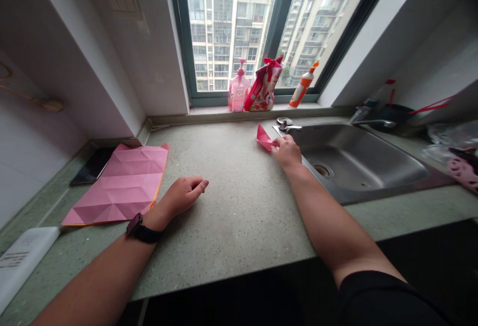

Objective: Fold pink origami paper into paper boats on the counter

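At the sink's left edge, my right hand [288, 153] pinches the near end of a small pink folded paper boat [263, 139]. One pointed tip of the boat stands up, away from my fingers. My left hand [185, 192] lies on the countertop [231, 206] with fingers curled in and the thumb alongside; nothing shows in it. To its left is a creased sheet of pink paper [125, 181], with yellow and orange edges peeking out beneath.
A steel sink [358, 157] is set in at right. Along the windowsill stand a pink pump bottle [239, 89], a red bag [264, 87] and an orange-white bottle [302, 87]. A dark flat object [91, 166] lies under the paper, and a white box [28, 261] sits front left.
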